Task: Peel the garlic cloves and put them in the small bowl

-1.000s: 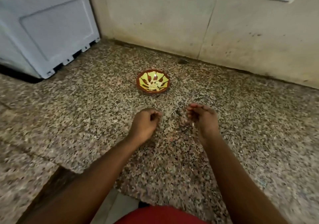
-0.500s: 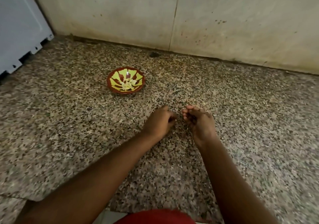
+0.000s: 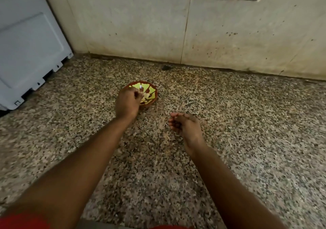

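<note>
So the small bowl (image 3: 149, 94) sits on the speckled worktop (image 3: 229, 122) a bit back from the edge, toward the wall (image 3: 141, 25), which I guess keeps it within easy reach of both arms without crowding the peeling spot in front. Pale garlic cloves (image 3: 146, 95) are already lying in the bottom of it, so part of the job looks done.

Left hand (image 3: 127, 103) is over the near-left rim of the bowl, fingers bunched together and pointing down into it, like it's dropping a clove in or just about to. Honestly can't tell whether anything is pinched between the fingertips, it's too small and blurry there.

Right hand (image 3: 185, 125) hangs back near the middle of the worktop, well apart from the bowl, palm turned inward with fingers loosely curled. Nothing visible in it, though a scrap of skin could be hidden in the curl. Probably just waiting for the next clove.

White appliance (image 3: 30, 52) sits off to the left, not involved.
</note>
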